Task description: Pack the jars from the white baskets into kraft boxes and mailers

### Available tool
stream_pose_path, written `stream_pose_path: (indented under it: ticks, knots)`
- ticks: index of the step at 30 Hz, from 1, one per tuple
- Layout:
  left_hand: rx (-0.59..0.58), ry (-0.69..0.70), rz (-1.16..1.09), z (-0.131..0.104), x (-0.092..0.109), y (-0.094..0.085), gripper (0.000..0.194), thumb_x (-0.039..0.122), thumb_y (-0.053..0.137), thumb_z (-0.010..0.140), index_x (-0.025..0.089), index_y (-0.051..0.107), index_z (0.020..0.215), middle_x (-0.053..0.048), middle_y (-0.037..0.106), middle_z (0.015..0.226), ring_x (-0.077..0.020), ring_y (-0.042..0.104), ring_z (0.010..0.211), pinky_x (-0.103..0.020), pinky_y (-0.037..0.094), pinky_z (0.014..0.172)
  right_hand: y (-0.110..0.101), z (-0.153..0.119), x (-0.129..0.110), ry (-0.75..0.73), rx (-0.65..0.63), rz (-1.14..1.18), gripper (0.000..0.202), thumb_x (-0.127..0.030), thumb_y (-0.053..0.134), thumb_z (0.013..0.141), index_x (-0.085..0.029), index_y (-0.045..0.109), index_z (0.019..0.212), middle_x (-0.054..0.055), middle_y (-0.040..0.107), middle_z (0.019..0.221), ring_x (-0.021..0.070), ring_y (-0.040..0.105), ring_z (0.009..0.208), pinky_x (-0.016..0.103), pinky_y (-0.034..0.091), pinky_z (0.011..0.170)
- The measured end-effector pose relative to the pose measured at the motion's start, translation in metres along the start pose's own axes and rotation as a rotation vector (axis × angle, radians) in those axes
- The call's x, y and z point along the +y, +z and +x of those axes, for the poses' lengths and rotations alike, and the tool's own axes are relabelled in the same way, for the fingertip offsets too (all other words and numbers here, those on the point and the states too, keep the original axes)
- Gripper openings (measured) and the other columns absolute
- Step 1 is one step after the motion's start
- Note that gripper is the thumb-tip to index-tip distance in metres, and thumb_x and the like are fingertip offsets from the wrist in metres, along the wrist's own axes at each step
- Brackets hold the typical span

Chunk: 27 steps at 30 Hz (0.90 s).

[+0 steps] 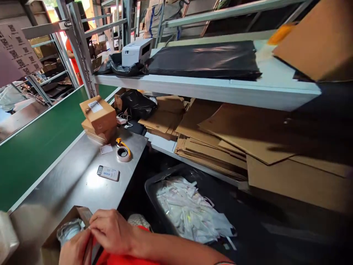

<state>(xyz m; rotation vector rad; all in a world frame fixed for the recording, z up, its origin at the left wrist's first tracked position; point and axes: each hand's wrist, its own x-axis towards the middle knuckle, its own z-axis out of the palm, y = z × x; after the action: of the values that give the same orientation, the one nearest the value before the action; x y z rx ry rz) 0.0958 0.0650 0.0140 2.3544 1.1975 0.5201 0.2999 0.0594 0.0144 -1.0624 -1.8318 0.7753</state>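
Observation:
At the lower left, an open cardboard box (51, 239) sits on the metal table, with a clear-plastic-wrapped pale item (70, 230) inside. My left hand (75, 248) is at the box's near right side, its fingers closed. My right hand (110, 228) meets it there, thumb and fingers pinched together, fingertips touching or nearly touching the left hand. What the fingers hold, if anything, is too small or hidden to make out. The right forearm crosses the bottom of the view over red clothing.
On the metal table (82, 173) are a phone-like device (108, 173), a tape roll with yellow dispenser (123, 152) and stacked cartons (99, 114). A black bin (149, 187) holds white strips. Flat cardboard (209, 154) fills the lower shelf; a white printer (136, 51) stands above.

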Motion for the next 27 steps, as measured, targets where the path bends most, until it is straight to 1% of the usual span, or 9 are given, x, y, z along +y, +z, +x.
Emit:
stream_pose_path:
  ticks: [2, 4, 6, 8, 10, 14, 18, 22, 27]
  knots:
    - [-0.073, 0.029, 0.051, 0.013, 0.013, -0.006, 0.026, 0.031, 0.053, 0.098, 0.027, 0.072, 0.081, -0.002, 0.078, 0.068, -0.0177, 0.074, 0.057, -0.02, 0.049, 0.052, -0.009, -0.003, -0.002, 0.045, 0.042, 0.004, 0.018, -0.013, 0.06, 0.087, -0.018, 0.078, 0.089, 0.007, 0.081, 0.094, 0.0166, 0.074, 0.084, 0.025, 0.059, 0.077]
    - [-0.133, 0.028, 0.093, 0.024, 0.027, -0.01, 0.025, 0.024, 0.051, 0.096, 0.025, 0.071, 0.081, -0.003, 0.078, 0.07, -0.0185, 0.074, 0.058, -0.022, 0.048, 0.053, -0.017, -0.005, -0.003, 0.096, 0.085, 0.054, 0.02, -0.01, 0.059, 0.086, -0.018, 0.078, 0.084, 0.006, 0.079, 0.092, 0.0156, 0.071, 0.081, 0.025, 0.058, 0.075]
    - [-0.185, 0.019, 0.103, 0.032, 0.038, -0.011, 0.029, 0.022, 0.047, 0.098, 0.024, 0.072, 0.083, -0.005, 0.079, 0.072, -0.0193, 0.074, 0.06, -0.023, 0.048, 0.055, -0.026, -0.007, -0.003, 0.157, 0.107, 0.143, 0.021, -0.009, 0.061, 0.084, -0.019, 0.078, 0.079, 0.004, 0.076, 0.089, 0.0141, 0.069, 0.077, 0.024, 0.056, 0.073]
    - [-0.249, 0.001, 0.081, 0.035, 0.043, -0.009, 0.032, 0.023, 0.044, 0.1, 0.023, 0.074, 0.089, -0.006, 0.079, 0.076, -0.019, 0.074, 0.064, -0.023, 0.048, 0.058, -0.034, -0.009, -0.002, 0.222, 0.106, 0.247, 0.019, -0.009, 0.064, 0.082, -0.019, 0.078, 0.074, 0.003, 0.074, 0.085, 0.0131, 0.066, 0.074, 0.024, 0.054, 0.072]
    - [-0.298, -0.026, 0.082, 0.037, 0.045, -0.006, 0.034, 0.021, 0.041, 0.101, 0.023, 0.073, 0.088, -0.006, 0.079, 0.077, -0.0178, 0.073, 0.066, -0.022, 0.046, 0.061, -0.04, -0.01, -0.001, 0.273, 0.097, 0.331, 0.018, -0.008, 0.066, 0.08, -0.018, 0.078, 0.07, 0.002, 0.073, 0.083, 0.0124, 0.064, 0.071, 0.024, 0.051, 0.071]
    - [-0.378, -0.052, 0.156, 0.042, 0.05, -0.003, 0.028, 0.015, 0.047, 0.095, 0.022, 0.071, 0.082, -0.005, 0.079, 0.078, -0.0188, 0.072, 0.069, -0.024, 0.042, 0.062, -0.048, -0.014, 0.006, 0.347, 0.089, 0.439, 0.018, -0.008, 0.067, 0.075, -0.018, 0.079, 0.066, 0.001, 0.071, 0.079, 0.013, 0.063, 0.07, 0.026, 0.048, 0.07]
    - [-0.473, -0.106, 0.173, 0.054, 0.059, -0.005, 0.03, 0.015, 0.046, 0.095, 0.022, 0.072, 0.083, -0.007, 0.079, 0.08, -0.0208, 0.073, 0.07, -0.028, 0.039, 0.061, -0.053, -0.017, 0.015, 0.41, 0.085, 0.555, 0.016, -0.015, 0.068, 0.075, -0.02, 0.079, 0.066, 0.001, 0.071, 0.077, 0.014, 0.063, 0.071, 0.028, 0.048, 0.071]
    - [-0.502, -0.131, 0.189, 0.063, 0.064, -0.005, 0.034, 0.021, 0.043, 0.1, 0.022, 0.073, 0.085, -0.009, 0.079, 0.08, -0.022, 0.075, 0.073, -0.029, 0.036, 0.061, -0.056, -0.018, 0.022, 0.454, 0.082, 0.646, 0.013, -0.026, 0.072, 0.075, -0.02, 0.079, 0.066, 0.001, 0.07, 0.076, 0.016, 0.062, 0.071, 0.03, 0.049, 0.072]
    - [-0.521, -0.184, 0.205, 0.064, 0.058, -0.007, 0.032, 0.022, 0.046, 0.101, 0.023, 0.075, 0.088, -0.008, 0.08, 0.081, -0.023, 0.076, 0.075, -0.029, 0.035, 0.062, -0.048, -0.013, 0.023, 0.502, 0.098, 0.686, 0.016, -0.03, 0.073, 0.076, -0.02, 0.081, 0.068, 0.003, 0.071, 0.077, 0.017, 0.062, 0.073, 0.031, 0.049, 0.071]
